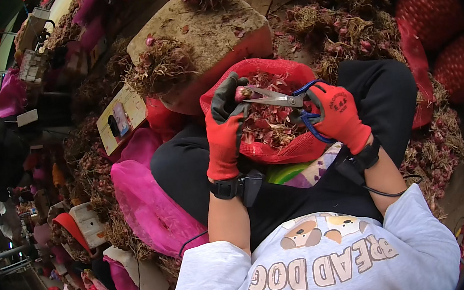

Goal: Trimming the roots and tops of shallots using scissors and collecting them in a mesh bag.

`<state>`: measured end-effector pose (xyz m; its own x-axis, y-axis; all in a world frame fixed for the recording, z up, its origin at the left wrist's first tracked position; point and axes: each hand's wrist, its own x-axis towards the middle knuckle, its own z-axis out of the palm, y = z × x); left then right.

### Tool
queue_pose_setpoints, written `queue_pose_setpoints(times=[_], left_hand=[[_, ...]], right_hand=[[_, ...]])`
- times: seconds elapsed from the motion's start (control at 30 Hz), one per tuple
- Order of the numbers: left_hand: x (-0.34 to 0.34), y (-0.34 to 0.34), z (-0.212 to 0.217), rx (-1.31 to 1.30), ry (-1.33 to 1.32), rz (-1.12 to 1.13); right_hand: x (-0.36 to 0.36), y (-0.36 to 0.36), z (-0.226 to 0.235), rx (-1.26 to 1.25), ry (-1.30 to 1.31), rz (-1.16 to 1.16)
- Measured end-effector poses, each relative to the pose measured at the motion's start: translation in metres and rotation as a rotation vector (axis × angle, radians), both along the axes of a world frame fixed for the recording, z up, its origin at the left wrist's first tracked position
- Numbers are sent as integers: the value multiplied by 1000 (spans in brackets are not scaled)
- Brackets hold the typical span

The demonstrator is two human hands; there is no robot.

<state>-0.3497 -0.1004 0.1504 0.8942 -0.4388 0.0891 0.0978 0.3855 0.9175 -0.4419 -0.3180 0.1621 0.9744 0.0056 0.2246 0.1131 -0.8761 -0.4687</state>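
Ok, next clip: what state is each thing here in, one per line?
Left hand: gloved, pinching a small red shallot.
Right hand: gloved, gripping scissors.
Scissors: blades open, tips at the shallot.
Red mesh bag: open on the lap, holding trimmings.
Red sacks: full.

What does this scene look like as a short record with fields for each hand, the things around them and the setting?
left hand: red and black glove, pinching a small red shallot
right hand: red glove, grip on blue-handled scissors, blades open at the shallot
below hands: red mesh bag of trimmings on the lap
around: heaps of rooty shallots, filled red mesh sacks
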Motion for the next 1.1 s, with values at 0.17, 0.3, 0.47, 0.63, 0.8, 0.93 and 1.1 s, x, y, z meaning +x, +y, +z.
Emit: queue_pose_setpoints(times=[0.17,0.3,0.47,0.63,0.8,0.93,1.1], left_hand=[[0,1,-1,52,32,-42],[-1,-1,2,121,45,-105],[-4,-1,8,76,81,-151],[-7,-1,18,40,163,-169],[-3,3,9,75,128,-208],[-3,3,0,92,113,-179],[-1,4,-11,48,125,-151]], right_hand=[[-1,-3,-7,-24,-49,-34],[-2,-3,-3,-4,-71,-32],[-2,-5,1,-32,3,-1],[-2,-6,3,-36,35,26],[-3,-4,3,-118,28,36],[-5,-8,-9,-84,149,23],[-5,-6,-18,9,125,19]])
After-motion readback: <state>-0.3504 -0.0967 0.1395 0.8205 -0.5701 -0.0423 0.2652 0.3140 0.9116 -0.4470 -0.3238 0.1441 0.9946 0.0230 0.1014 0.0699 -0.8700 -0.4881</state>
